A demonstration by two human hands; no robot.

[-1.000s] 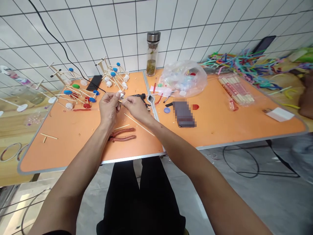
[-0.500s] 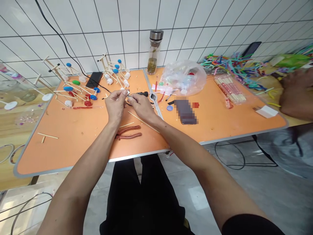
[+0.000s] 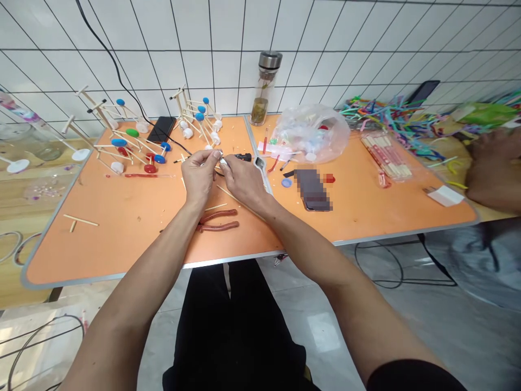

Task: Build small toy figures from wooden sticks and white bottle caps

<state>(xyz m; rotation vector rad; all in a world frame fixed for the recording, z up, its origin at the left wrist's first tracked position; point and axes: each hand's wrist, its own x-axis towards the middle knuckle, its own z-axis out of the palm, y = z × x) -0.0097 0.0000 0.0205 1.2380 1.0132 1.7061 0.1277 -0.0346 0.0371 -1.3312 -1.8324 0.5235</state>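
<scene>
My left hand [image 3: 199,175] is closed in a pinch at a small white piece [image 3: 221,154], mostly covered by the fingertips. Against it, my right hand [image 3: 245,176] is also closed, its thumb and forefinger on something small that I cannot make out. Pliers with reddish-brown handles [image 3: 222,213] lie below the hands, partly behind my left wrist. A thin wooden stick [image 3: 230,195] rests under my right hand. Just beyond the hands is a black cylindrical tool [image 3: 243,157] with a cord.
Stick models with coloured caps [image 3: 131,132] stand at the left, a smaller one [image 3: 199,117] behind my hands. A glass tea bottle [image 3: 260,100], plastic bag [image 3: 311,133], pixelated phone [image 3: 313,190] and packed sticks [image 3: 386,155] lie rightward. Another person's arm [image 3: 494,171] is far right.
The view has shifted slightly, so the table items sit a little further right. Both hands stay together, and the right hand's fingers have turned slightly around the white piece.
</scene>
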